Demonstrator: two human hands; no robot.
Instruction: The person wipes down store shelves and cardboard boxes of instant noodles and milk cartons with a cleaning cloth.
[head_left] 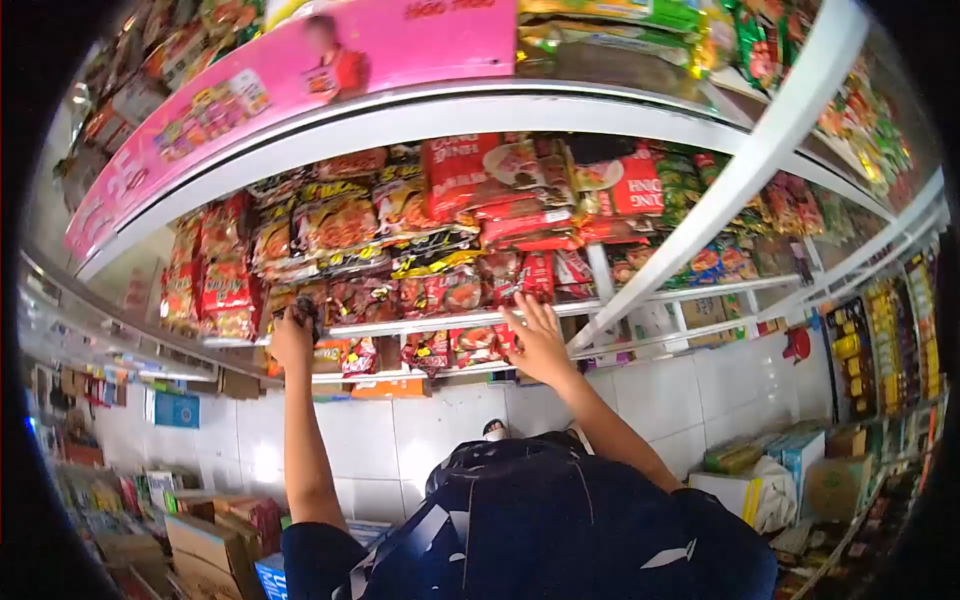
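Note:
My left hand [291, 338] is closed around a dark packet [306, 312] at the front edge of the shelf, beside upright red noodle packets [228, 285]. My right hand [537, 340] has its fingers spread over the shelf's white front rail [460, 322], close to small red packets [536, 277]; nothing shows in its grasp. Between the hands lies a row of dark red packets [362, 300]. Behind them stand black and yellow noodle packets [335, 220] and large red packets [455, 175].
A pink sign [400, 55] runs along the upper shelf. A white diagonal post [720, 190] rises at right. Below are the tiled floor [365, 435], cardboard boxes [205, 555] at lower left and more boxes [835, 487] at lower right.

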